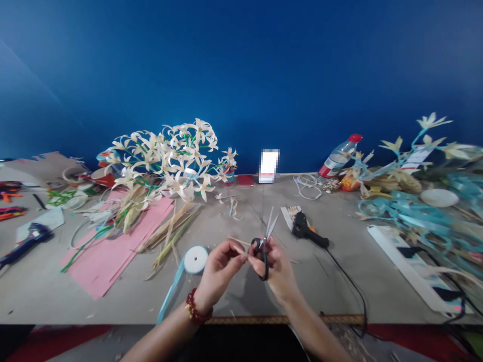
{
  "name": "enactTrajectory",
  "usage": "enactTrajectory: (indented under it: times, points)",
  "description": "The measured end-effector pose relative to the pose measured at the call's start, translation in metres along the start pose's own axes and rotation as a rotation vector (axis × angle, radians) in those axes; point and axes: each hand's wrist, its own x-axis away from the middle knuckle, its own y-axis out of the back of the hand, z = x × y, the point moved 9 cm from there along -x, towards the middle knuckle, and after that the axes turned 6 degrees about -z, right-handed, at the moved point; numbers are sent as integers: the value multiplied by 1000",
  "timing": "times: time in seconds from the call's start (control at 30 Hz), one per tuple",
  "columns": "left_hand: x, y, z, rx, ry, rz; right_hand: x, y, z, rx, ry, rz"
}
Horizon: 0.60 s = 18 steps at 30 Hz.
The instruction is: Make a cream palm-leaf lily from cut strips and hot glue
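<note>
My right hand [277, 266] grips a pair of scissors [268, 229] with black handles, its blades pointing up and slightly apart. Between the thumb and fingers of my left hand [224, 266] is a small thin pale strip [242, 251], too small to make out fully. The fingertips of my right hand come close to the strip's other end; whether they pinch it too is hard to see. Just left of my left hand stands a roll of light blue ribbon [195, 260], its tail hanging toward the table's front edge.
Dried husk strips [171, 236] and pink paper [101, 266] lie to the left, below a bunch of cream handmade flowers [181, 161]. On the right are a black glue gun [309, 231] with its cable, a white power strip [407, 271], blue ribbon [411, 216] and a bottle [339, 158].
</note>
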Motion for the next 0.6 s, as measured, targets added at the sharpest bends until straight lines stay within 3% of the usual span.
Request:
enactTrajectory:
  times: [0.2, 0.43, 0.6]
  points:
    - [-3, 5, -8, -5, -19, -53, 4, -1, -11, 7, -61, 70]
    - [-7, 13, -21, 22, -47, -108, 24, -1, -38, 74, -153, 312]
    - [-8, 10, -22, 32, -69, -84, 29, 3, -41, 124, -159, 317]
